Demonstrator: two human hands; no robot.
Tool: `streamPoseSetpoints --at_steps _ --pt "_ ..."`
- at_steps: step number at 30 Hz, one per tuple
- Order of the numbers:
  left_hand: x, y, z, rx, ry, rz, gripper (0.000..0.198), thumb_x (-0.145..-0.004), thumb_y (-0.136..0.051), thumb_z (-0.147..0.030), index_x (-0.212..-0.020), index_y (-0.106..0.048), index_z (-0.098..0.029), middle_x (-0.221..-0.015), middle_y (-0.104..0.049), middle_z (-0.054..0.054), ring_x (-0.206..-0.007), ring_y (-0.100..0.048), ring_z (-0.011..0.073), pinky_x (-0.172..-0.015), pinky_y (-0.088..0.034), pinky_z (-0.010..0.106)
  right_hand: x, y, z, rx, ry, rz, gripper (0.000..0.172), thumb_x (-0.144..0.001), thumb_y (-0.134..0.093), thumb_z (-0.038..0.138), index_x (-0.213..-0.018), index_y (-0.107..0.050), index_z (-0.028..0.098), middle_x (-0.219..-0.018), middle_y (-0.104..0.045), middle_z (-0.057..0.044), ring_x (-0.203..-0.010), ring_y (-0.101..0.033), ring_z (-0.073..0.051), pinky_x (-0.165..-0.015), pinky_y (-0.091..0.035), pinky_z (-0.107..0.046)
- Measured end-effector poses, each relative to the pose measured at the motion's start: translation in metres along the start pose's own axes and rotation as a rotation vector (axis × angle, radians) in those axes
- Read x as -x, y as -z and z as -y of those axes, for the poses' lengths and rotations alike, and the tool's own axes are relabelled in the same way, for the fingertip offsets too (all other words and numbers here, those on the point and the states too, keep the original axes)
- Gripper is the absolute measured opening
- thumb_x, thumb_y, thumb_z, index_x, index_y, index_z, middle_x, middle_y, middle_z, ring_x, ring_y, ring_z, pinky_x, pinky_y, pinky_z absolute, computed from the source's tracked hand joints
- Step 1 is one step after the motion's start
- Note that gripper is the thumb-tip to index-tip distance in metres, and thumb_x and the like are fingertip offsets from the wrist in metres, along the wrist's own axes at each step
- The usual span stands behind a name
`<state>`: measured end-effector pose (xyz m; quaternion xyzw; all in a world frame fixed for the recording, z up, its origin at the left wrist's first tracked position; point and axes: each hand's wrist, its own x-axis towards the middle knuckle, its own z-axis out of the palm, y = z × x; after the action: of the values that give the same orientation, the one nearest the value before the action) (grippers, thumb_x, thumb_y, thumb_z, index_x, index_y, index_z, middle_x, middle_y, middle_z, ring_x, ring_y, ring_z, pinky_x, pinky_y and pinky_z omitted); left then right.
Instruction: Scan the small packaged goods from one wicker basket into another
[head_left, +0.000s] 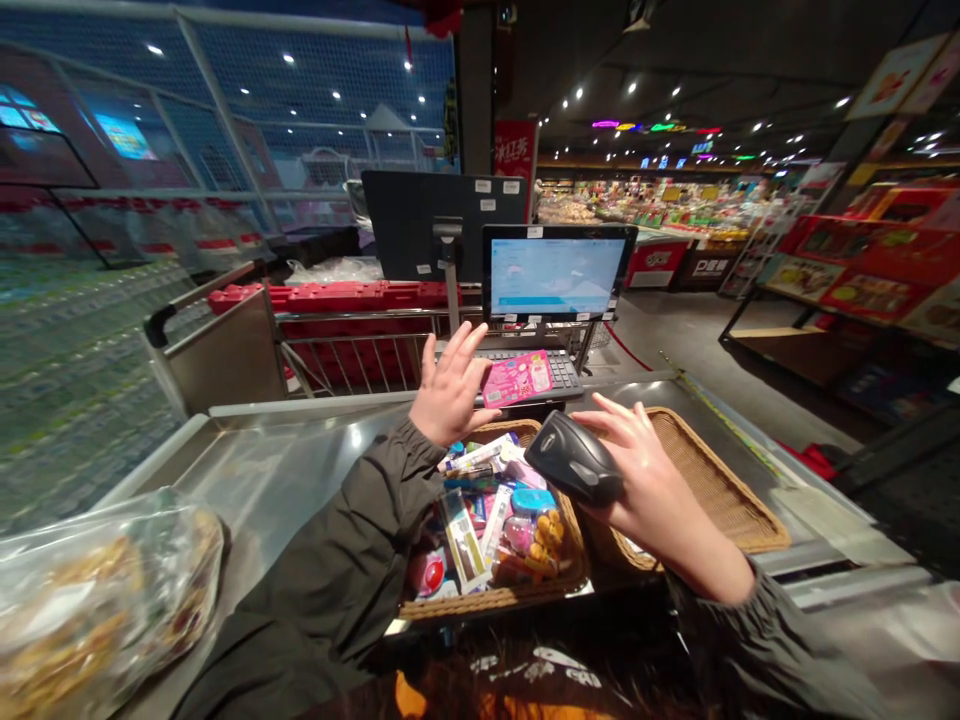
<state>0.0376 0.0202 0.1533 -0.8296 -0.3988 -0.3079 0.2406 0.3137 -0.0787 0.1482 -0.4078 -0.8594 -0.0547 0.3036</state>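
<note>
Now the left hand [450, 392] is pinching a pink packet [519, 380] by its left edge, near the keyboard [566, 372], its other fingers spreading out. The right hand [646, 465] is gripping a black scanner [571, 460] near the right side of a full basket [487, 602].

"What's in that left hand [452, 388]?"
"A pink packet [521, 378], pinched at its edge, in front of the keyboard [566, 372]."
"And the right hand [646, 468]?"
"Round a black scanner [571, 458], above a basket [491, 602] crammed with small goods [463, 535]. A second basket [712, 485] sits just to its right."
"Anything past the keyboard?"
"A lit screen [559, 272]. And over left, a clear bag [97, 600] lies on the metal counter [277, 460]."
</note>
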Motion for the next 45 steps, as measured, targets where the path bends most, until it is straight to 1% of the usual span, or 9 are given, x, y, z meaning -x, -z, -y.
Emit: streamPoseSetpoints --at_steps 7,13,19,26,30,32,36,41,45 --pt "0.014 -0.002 0.0 0.053 0.034 0.063 0.049 -0.081 -0.068 -0.051 -0.115 -0.061 -0.016 -0.158 -0.036 0.022 -0.15 -0.026 0.0372 -0.122 -0.006 0.063 0.003 -0.005 -0.005 0.009 -0.007 0.022 0.037 -0.078 -0.065 0.029 -0.114 -0.065 0.018 -0.131 -0.061 -0.018 -0.138 -0.042 -0.044 -0.107 -0.026 -0.079" --pt "0.031 -0.016 -0.003 0.12 0.055 0.201 0.053 -0.074 -0.076 -0.053 -0.111 -0.062 -0.016 -0.156 -0.038 0.024 -0.148 -0.029 0.0401 -0.12 -0.01 0.067 0.009 -0.007 -0.013 0.003 -0.083 0.033 0.035 -0.078 -0.065 0.03 -0.112 -0.066 0.02 -0.131 -0.062 -0.016 -0.139 -0.041 -0.043 -0.108 -0.028 -0.077" --pt "0.059 -0.044 0.0 0.199 0.111 0.353 0.053 -0.072 -0.078 -0.053 -0.106 -0.061 -0.016 -0.156 -0.037 0.024 -0.149 -0.027 0.0394 -0.118 -0.015 0.069 0.016 -0.015 -0.023 -0.01 -0.127 0.048 0.034 -0.078 -0.065 0.031 -0.109 -0.068 0.019 -0.129 -0.063 -0.016 -0.137 -0.043 -0.043 -0.109 -0.028 -0.074" --pt "0.088 -0.083 -0.004 0.305 0.182 0.646 0.053 -0.073 -0.081 -0.048 -0.11 -0.062 -0.016 -0.161 -0.028 0.023 -0.151 -0.021 0.0381 -0.118 -0.014 0.068 0.021 -0.024 -0.027 -0.02 -0.176 0.098 0.038 -0.077 -0.067 0.031 -0.113 -0.067 0.019 -0.13 -0.063 -0.016 -0.138 -0.043 -0.045 -0.108 -0.026 -0.077" --pt "0.1 -0.106 -0.012 0.284 0.19 0.734 0.052 -0.076 -0.079 -0.048 -0.113 -0.063 -0.015 -0.162 -0.025 0.024 -0.151 -0.021 0.0382 -0.118 -0.013 0.069 0.022 -0.024 -0.03 -0.028 -0.177 0.097 0.038 -0.077 -0.067 0.032 -0.113 -0.067 0.019 -0.129 -0.064 -0.016 -0.137 -0.044 -0.045 -0.107 -0.026 -0.079" --pt "0.102 -0.113 -0.015 0.248 0.178 0.754 0.061 -0.076 -0.078 -0.051 -0.12 -0.061 -0.013 -0.161 -0.024 0.026 -0.151 -0.022 0.0389 -0.118 -0.015 0.069 0.023 -0.022 -0.032 -0.024 -0.182 0.092 0.037 -0.076 -0.066 0.03 -0.112 -0.067 0.02 -0.128 -0.064 -0.016 -0.136 -0.045 -0.045 -0.107 -0.027 -0.079" --pt "0.094 -0.104 -0.016 0.212 0.114 0.693 0.081 -0.078 -0.074 -0.056 -0.14 -0.049 -0.011 -0.161 -0.022 0.027 -0.15 -0.023 0.0391 -0.117 -0.019 0.068 0.03 -0.015 -0.039 -0.003 -0.221 0.068 0.036 -0.076 -0.065 0.029 -0.111 -0.067 0.019 -0.127 -0.064 -0.016 -0.135 -0.046 -0.044 -0.107 -0.029 -0.077" --pt "0.056 -0.082 -0.024 0.237 -0.034 0.536 0.074 -0.083 -0.07 -0.054 -0.141 -0.05 -0.013 -0.16 -0.029 0.025 -0.149 -0.028 0.0382 -0.117 -0.02 0.066 0.05 0.0 -0.063 0.064 -0.295 -0.009 0.032 -0.077 -0.064 0.033 -0.106 -0.067 0.019 -0.123 -0.066 -0.017 -0.133 -0.049 -0.044 -0.107 -0.029 -0.076" --pt "0.014 -0.097 -0.054 0.318 -0.189 0.502 0.063 -0.084 -0.069 -0.054 -0.132 -0.059 -0.015 -0.158 -0.035 0.022 -0.148 -0.03 0.0386 -0.117 -0.02 0.067 0.073 0.013 -0.089 0.131 -0.418 -0.042 0.033 -0.076 -0.066 0.034 -0.106 -0.067 0.02 -0.123 -0.065 -0.017 -0.134 -0.048 -0.046 -0.106 -0.028 -0.078"
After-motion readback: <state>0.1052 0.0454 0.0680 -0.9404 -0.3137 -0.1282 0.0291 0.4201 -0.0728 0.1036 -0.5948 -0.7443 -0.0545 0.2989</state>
